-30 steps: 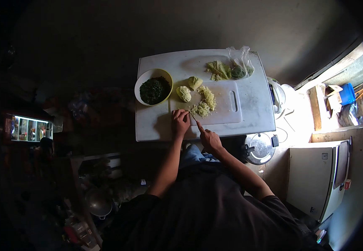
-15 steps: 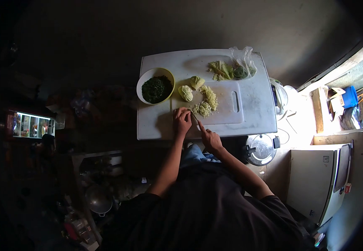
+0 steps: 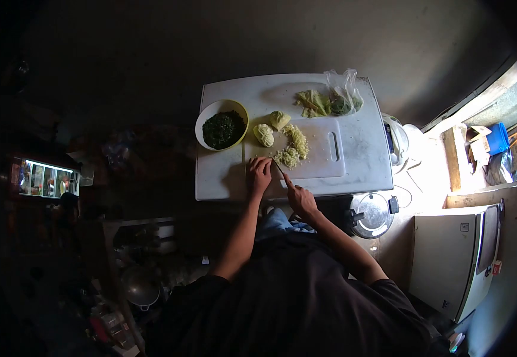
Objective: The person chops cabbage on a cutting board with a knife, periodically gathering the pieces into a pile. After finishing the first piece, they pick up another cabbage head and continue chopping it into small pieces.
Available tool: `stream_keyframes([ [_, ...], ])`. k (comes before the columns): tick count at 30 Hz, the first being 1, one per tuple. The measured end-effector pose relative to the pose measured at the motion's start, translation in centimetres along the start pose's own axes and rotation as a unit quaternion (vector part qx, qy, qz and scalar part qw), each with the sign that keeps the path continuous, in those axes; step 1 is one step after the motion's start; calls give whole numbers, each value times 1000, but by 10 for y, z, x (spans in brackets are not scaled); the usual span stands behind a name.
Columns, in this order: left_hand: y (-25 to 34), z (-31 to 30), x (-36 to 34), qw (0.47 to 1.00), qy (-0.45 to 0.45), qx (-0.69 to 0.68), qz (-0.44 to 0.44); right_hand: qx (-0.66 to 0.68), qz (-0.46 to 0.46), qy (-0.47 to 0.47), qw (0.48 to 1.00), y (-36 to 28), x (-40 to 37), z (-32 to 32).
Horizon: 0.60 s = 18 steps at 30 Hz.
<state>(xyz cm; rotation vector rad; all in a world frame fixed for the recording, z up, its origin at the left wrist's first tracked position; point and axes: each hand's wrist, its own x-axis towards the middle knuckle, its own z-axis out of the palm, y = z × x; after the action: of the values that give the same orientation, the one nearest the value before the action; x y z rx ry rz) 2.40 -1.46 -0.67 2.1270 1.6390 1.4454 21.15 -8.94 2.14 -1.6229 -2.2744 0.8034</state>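
Note:
My right hand (image 3: 302, 201) is wrapped round the handle of a knife (image 3: 280, 170), whose blade points up and left toward my other fingers. Bent fingers of my left hand (image 3: 259, 171) press down at the near left part of the white cutting board (image 3: 324, 168); whatever lies under them is hidden. Finely chopped pale cabbage (image 3: 294, 149) forms a curved heap just beyond the blade. Two pale green cabbage pieces, a nearer one (image 3: 264, 135) and a farther one (image 3: 280, 119), sit at the board's left side. A bowl (image 3: 244, 132) of chopped dark greens (image 3: 224, 129) stands to their left.
Loose cabbage leaves (image 3: 313, 103) and a clear plastic bag (image 3: 346, 92) with greens lie at the back right of the white table (image 3: 365, 149). A lidded pot (image 3: 372, 215) stands below its right edge. Farther right are a white cabinet-like appliance (image 3: 446, 256) and a blue container (image 3: 497, 138).
The view has shifted very slightly. Both hands stay at nearly the same place on the board, the knife still in my right hand.

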Motion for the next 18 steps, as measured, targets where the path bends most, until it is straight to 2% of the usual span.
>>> stream_keyframes([
  [7, -1, -3, 0, 1000, 1, 12, -8, 16, -9, 27, 999, -8, 2, -10],
  [9, -1, -4, 0, 1000, -6, 19, -20, 17, 12, -22, 1000, -13, 1, -14],
  [18, -5, 0, -4, 999, 17, 4, -38, 21, 5, -38, 999, -8, -1, -10],
])
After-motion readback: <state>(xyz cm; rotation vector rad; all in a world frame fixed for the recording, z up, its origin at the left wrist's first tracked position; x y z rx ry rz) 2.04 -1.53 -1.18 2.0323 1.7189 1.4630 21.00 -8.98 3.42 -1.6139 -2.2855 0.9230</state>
